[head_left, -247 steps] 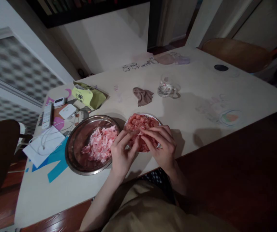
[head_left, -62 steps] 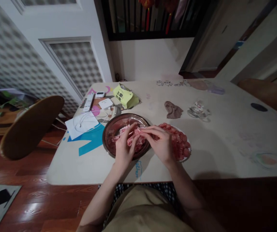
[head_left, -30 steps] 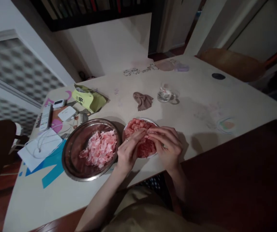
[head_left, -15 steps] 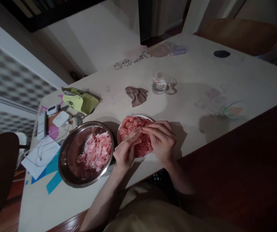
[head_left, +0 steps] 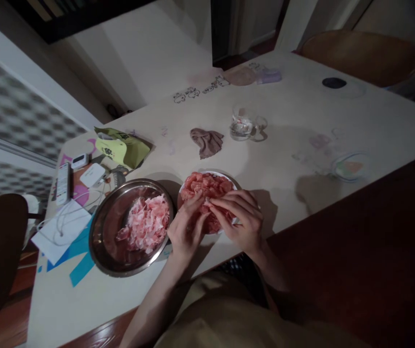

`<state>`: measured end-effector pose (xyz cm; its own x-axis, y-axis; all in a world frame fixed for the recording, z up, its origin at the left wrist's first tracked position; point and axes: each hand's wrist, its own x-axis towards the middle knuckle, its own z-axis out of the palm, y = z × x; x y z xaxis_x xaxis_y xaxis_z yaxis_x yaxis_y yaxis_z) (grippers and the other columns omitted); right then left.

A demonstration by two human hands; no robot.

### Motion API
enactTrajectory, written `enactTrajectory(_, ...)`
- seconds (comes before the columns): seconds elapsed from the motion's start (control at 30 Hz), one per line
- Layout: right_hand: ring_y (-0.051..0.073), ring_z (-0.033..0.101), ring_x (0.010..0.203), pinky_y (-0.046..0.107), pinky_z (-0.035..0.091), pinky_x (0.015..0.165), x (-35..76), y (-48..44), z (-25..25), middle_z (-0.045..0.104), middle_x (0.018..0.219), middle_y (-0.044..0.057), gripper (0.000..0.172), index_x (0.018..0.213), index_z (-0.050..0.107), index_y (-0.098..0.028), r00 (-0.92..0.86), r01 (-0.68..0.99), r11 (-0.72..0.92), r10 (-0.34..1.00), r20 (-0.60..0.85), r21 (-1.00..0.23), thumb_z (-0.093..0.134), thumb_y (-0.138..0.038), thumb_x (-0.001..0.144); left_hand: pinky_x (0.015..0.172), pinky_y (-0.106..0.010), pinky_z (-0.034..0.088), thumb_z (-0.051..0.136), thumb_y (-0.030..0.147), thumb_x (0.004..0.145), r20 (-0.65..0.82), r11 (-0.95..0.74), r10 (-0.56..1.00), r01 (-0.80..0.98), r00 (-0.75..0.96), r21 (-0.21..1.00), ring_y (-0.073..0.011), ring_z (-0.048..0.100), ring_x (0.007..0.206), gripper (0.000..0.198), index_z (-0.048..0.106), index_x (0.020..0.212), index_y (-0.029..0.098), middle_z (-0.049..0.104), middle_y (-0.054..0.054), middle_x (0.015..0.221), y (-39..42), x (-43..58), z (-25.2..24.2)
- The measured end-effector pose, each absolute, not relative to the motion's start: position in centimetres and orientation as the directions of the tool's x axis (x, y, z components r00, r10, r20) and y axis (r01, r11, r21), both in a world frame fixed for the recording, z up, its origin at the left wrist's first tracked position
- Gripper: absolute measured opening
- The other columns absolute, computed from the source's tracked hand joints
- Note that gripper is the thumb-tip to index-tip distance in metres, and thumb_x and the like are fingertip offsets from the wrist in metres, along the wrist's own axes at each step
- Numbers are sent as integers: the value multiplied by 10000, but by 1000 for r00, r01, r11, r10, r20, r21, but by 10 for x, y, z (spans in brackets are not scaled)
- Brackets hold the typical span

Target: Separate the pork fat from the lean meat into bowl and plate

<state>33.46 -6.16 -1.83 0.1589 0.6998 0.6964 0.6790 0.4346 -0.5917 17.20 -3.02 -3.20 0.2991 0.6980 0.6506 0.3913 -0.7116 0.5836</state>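
Observation:
Over a white plate point(head_left: 236, 220) heaped with raw red meat point(head_left: 207, 185), my two hands meet at the fingertips. My left hand point(head_left: 186, 227) is pinched on a small piece of meat point(head_left: 206, 204), and my right hand point(head_left: 241, 217) grips the same piece from the right, thumb against fingers. The fingers partly hide that piece. Just left of the plate stands a wide steel bowl point(head_left: 107, 224) with a pile of paler pink, thin meat pieces point(head_left: 147, 223) in its right half.
Beyond the plate lie a crumpled brown cloth point(head_left: 207, 142) and a glass mug point(head_left: 241, 126) with clear liquid. At left are a yellow-green bag point(head_left: 123, 149), white devices with cables point(head_left: 93, 175), a remote point(head_left: 63, 183) and a white paper point(head_left: 62, 227). A chair point(head_left: 359, 55) stands behind the table.
My fingertips have shifted slightly left and the fingers of my left hand have bent more around the small piece of meat. The view has moved a little.

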Motion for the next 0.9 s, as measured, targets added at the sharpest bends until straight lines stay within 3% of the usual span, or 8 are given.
enactTrajectory(0.2, 203, 693, 946, 398, 509, 875, 337, -66, -16, 786, 971, -11, 346, 1222, 688, -302, 82, 716, 447, 710, 700, -537, 717, -194, 895, 1049, -396, 593, 706, 118, 898, 647, -702, 711, 335, 276, 628, -234, 698, 1221, 429, 620, 1311, 197, 704, -122, 1325, -36, 172, -36)
enactTrajectory(0.43, 195, 694, 917, 393, 520, 854, 337, -63, -21, 783, 906, -18, 184, 1048, 752, -307, 116, 709, 444, 693, 712, -548, 712, -194, 909, 1025, -380, 607, 676, 154, 925, 619, -671, 739, 373, 268, 640, -239, 697, 1226, 317, 643, 1238, 195, 726, -118, 1281, -35, 181, -37)
enactTrajectory(0.6, 174, 706, 926, 392, 484, 889, 340, -63, -22, 794, 908, -49, 240, 1084, 745, -328, 49, 719, 464, 709, 703, -518, 684, -161, 923, 986, -374, 623, 775, 238, 877, 605, -646, 756, 434, 251, 628, -234, 729, 1152, 413, 640, 1266, 204, 745, -105, 1231, -34, 176, -34)
enactTrajectory(0.9, 168, 729, 900, 388, 446, 935, 339, -65, -24, 798, 889, -56, 217, 1080, 701, -298, -55, 853, 437, 617, 785, -284, 688, -162, 912, 979, -369, 630, 738, 161, 893, 591, -650, 758, 403, 277, 644, -223, 748, 1115, 319, 692, 1207, 198, 759, -91, 1222, -33, 177, -34)
